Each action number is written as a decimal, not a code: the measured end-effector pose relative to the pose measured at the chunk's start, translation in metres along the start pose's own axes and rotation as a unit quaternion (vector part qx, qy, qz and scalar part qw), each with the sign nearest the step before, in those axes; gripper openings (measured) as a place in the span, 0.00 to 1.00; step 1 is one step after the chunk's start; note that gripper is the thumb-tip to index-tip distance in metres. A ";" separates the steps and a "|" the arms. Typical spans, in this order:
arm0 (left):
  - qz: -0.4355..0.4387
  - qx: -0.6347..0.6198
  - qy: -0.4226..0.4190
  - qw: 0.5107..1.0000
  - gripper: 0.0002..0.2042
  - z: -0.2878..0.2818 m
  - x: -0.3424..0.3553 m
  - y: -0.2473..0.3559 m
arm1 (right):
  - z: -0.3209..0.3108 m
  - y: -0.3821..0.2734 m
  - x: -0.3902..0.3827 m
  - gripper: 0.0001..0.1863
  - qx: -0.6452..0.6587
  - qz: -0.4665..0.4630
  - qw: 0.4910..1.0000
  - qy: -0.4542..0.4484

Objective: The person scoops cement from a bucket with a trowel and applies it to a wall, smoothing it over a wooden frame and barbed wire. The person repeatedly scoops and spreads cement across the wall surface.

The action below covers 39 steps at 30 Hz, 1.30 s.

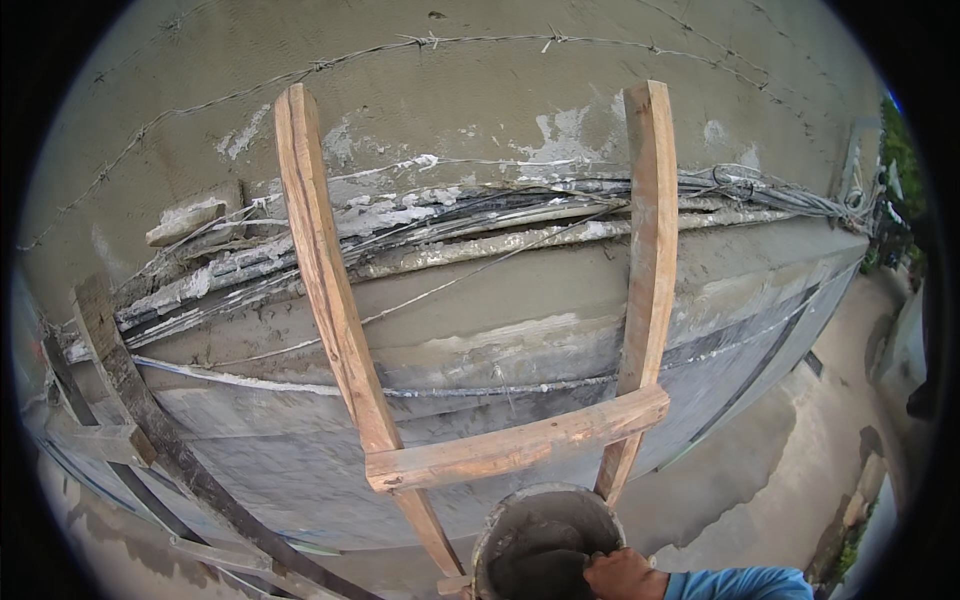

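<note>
Low in the view, a round bucket (490,527) with a mortar-smeared rim holds wet grey mortar (545,522). My right hand (622,576), at the end of a blue sleeve, is closed at the bucket's right side. A dark, rounded, flat shape that looks like a trowel blade (548,575) lies in the mortar beside my fingers; its handle is hidden in my grip. Just above the bucket is the top rung (520,437) of a wooden ladder, whose left rail (325,240) and right rail (650,220) rise against the wall. My left hand is out of view.
Grey cables and pipes (480,215), splashed with mortar, run across the plastered wall (480,110) behind the rails. Barbed wire (370,50) stretches above them. To the left leans a second, darker wooden ladder (170,450). Far below on the right lies wet ground (770,480).
</note>
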<state>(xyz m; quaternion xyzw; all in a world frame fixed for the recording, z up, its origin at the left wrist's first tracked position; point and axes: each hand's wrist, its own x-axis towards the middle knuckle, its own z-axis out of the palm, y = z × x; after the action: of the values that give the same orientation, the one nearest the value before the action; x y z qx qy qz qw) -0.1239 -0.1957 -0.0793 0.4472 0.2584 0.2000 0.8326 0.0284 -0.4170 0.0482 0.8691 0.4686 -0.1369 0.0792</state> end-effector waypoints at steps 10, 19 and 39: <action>0.023 0.154 0.001 0.988 0.39 -0.002 0.001 0.010 | -0.025 -0.013 0.004 0.13 0.054 0.032 0.997 -0.052; 0.052 0.282 0.013 0.958 0.42 -0.036 0.013 -0.026 | -0.001 0.019 0.001 0.22 0.421 -0.106 0.900 -0.031; 0.006 0.177 -0.057 0.983 0.38 -0.015 0.028 0.031 | -0.335 0.140 -0.091 0.19 0.641 0.058 0.765 0.012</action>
<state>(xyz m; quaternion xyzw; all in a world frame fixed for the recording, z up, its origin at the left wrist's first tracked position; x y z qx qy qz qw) -0.1143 -0.1538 -0.0668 0.5999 0.2396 0.1303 0.7522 0.1531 -0.4770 0.3960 0.7451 0.2211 -0.3896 -0.4941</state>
